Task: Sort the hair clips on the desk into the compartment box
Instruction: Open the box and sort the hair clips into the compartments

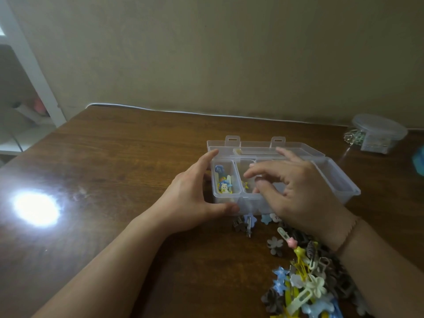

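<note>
A clear plastic compartment box stands open on the brown desk, its lid folded back. My left hand grips the box's left end, thumb on the front wall. The leftmost compartment holds several blue, yellow and white clips. My right hand hovers over the middle compartments with fingers spread and nothing visibly held; a small yellow clip lies in the second compartment below its fingertips. A pile of hair clips in blue, yellow, white and brown lies at the front right, partly under my right forearm.
A few loose clips lie just in front of the box. A round lidded plastic tub stands at the back right, with a teal object at the right edge. A bright light glare is on the desk at left. A white cable runs along the wall.
</note>
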`<state>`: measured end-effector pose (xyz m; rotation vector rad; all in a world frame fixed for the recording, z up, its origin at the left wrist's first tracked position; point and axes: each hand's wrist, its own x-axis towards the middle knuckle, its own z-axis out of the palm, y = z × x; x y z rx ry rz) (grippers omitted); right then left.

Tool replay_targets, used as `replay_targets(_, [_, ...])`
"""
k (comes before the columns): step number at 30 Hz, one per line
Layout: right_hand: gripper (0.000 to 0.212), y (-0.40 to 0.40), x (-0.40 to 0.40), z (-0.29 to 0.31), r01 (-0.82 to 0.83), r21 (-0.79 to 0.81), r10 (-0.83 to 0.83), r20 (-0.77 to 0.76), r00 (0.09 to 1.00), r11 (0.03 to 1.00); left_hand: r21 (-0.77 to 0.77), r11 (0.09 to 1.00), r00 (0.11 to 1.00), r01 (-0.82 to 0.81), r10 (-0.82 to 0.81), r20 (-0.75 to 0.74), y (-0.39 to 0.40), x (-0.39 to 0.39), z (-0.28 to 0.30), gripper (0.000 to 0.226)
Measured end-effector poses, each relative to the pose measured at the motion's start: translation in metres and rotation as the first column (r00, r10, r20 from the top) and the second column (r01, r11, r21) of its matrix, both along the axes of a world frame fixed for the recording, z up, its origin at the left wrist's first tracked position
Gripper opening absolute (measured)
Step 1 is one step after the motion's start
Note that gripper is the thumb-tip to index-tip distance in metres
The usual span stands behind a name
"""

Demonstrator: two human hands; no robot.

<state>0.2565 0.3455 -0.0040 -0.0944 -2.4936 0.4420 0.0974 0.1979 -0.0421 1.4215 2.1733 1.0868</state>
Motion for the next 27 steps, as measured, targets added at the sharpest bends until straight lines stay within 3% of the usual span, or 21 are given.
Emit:
replay_targets(4, [0.018,-0.003,0.006,0.008,-0.012,0.091,0.012,0.001,1.0,0.996,0.004,1.0,1.0,-0.001,0.001,0.002,0.0,0.0,0.0,0.112])
replay_targets(6, [0.013,-0.006,0.015,0.018,-0.108,0.111,0.105,0.034,0.994,0.988,0.007,1.0,1.0,-0.003,0.003,0.001,0.0,0.0,0.001,0.113])
replay_targets(8, [0.015,-0.015,0.024,0.028,-0.231,0.109,0.201,0.235,0.951,0.967,0.01,1.0,1.0,-0.005,0.005,-0.001,-0.001,0.001,0.001,0.114])
replay_targets(10, [0.02,-0.027,0.026,0.029,-0.29,0.237,0.138,0.503,0.853,0.927,0.012,1.0,1.0,-0.007,0.007,-0.003,-0.001,0.002,0.0,0.113])
replay_targets(12, [0.024,-0.033,0.02,0.02,-0.324,0.353,0.056,0.595,0.802,0.878,0.014,1.0,1.0,-0.008,0.008,-0.007,0.0,0.001,0.0,0.112])
replay_targets(15, [0.03,-0.037,0.013,0.014,-0.246,0.286,0.028,0.598,0.801,0.926,0.014,1.0,1.0,-0.012,0.012,-0.015,0.0,0.001,-0.001,0.111])
replay_targets(19, [0.027,-0.035,0.012,0.009,-0.189,0.331,-0.051,0.598,0.8,0.925,0.013,1.0,1.0,-0.012,0.012,-0.021,0.001,0.001,-0.001,0.112])
replay_targets(22, [0.031,-0.031,0.011,0.002,-0.252,0.427,-0.022,0.541,0.841,0.868,0.009,1.0,1.0,-0.011,0.011,-0.023,0.0,0.001,-0.001,0.112])
replay_targets(24, [0.038,-0.028,0.012,0.0,-0.242,0.417,-0.009,0.517,0.856,0.876,0.008,1.0,1.0,-0.012,0.012,-0.024,0.0,0.001,0.0,0.112])
replay_targets(27, [0.031,-0.028,0.017,0.004,-0.303,0.314,0.089,0.548,0.832,0.9,0.007,1.0,1.0,-0.014,0.014,-0.022,0.0,0.001,0.0,0.112])
